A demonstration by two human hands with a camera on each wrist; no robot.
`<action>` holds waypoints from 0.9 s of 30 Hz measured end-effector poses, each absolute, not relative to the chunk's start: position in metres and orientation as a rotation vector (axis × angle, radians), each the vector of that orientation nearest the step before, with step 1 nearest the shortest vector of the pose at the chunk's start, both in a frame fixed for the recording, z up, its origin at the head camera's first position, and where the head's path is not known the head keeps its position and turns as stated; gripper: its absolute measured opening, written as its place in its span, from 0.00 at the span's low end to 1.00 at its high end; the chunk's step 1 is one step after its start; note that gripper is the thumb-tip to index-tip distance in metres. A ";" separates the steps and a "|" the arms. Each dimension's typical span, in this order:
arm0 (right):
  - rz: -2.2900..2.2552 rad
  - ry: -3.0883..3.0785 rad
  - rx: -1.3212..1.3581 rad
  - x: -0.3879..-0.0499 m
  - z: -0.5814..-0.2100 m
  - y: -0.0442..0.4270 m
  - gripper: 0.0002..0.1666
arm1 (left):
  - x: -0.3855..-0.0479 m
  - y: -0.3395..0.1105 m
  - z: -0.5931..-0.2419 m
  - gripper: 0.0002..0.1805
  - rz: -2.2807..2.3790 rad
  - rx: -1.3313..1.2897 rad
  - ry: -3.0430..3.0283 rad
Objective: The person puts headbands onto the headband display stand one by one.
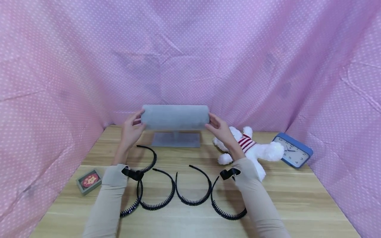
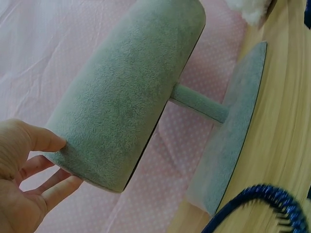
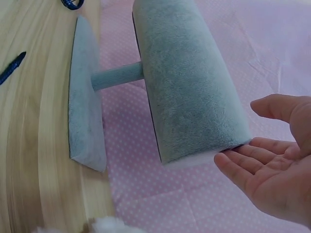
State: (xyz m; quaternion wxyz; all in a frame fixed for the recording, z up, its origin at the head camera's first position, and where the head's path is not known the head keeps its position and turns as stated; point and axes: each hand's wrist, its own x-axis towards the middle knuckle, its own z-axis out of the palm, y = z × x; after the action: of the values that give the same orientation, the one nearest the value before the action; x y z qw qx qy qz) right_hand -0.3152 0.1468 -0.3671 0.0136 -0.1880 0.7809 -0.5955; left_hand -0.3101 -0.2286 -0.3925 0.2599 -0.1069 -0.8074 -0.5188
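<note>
A grey velvet headband stand point(image 1: 175, 117), with a horizontal half-round roll on a short post above a flat base, stands at the table's back. My left hand point(image 1: 132, 129) touches the roll's left end; in the left wrist view, its thumb lies on the curved side and its fingers against the end. At the opposite end is my right hand point(image 1: 221, 129). Its fairly straight fingers point(image 3: 238, 160) touch the end's edge, while the thumb stands apart from the fabric. Several black toothed headbands, including one in the middle point(image 1: 194, 202), lie in front of the stand.
A white plush toy point(image 1: 259, 152) in a red-striped top lies by my right forearm, against a blue-framed clock point(image 1: 293, 151). At the left sits a small grey box point(image 1: 89, 181) with a red picture. Pink dotted cloth point(image 1: 190, 66) hangs behind the wooden table point(image 1: 297, 205).
</note>
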 end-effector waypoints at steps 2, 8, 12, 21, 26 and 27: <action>-1.855 2.442 -0.569 -0.314 -0.365 0.151 0.38 | -0.311 -0.225 -0.392 0.31 -1.410 -0.287 -2.199; -1.854 2.432 -0.560 -0.313 -0.360 0.157 0.38 | -0.312 -0.216 -0.388 0.30 -1.420 -0.269 -2.201; -1.849 2.422 -0.557 -0.316 -0.359 0.160 0.37 | -0.312 -0.215 -0.388 0.31 -1.458 -0.271 -2.190; -1.746 2.497 -0.567 -0.329 -0.343 0.168 0.34 | -0.310 -0.214 -0.391 0.31 -1.526 -0.272 -2.199; -1.611 2.616 -0.616 -0.345 -0.335 0.166 0.34 | -0.307 -0.213 -0.383 0.31 -1.526 -0.293 -2.252; -1.578 2.641 -0.620 -0.348 -0.334 0.165 0.34 | -0.306 -0.213 -0.381 0.31 -1.521 -0.291 -2.270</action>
State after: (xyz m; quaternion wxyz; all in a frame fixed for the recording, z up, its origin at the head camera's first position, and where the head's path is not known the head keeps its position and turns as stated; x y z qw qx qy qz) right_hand -0.3478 0.1648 -0.3336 0.0014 -0.1977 0.8415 -0.5028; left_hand -0.3063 -0.2133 -0.3814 0.1955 -0.1039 -0.8102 -0.5427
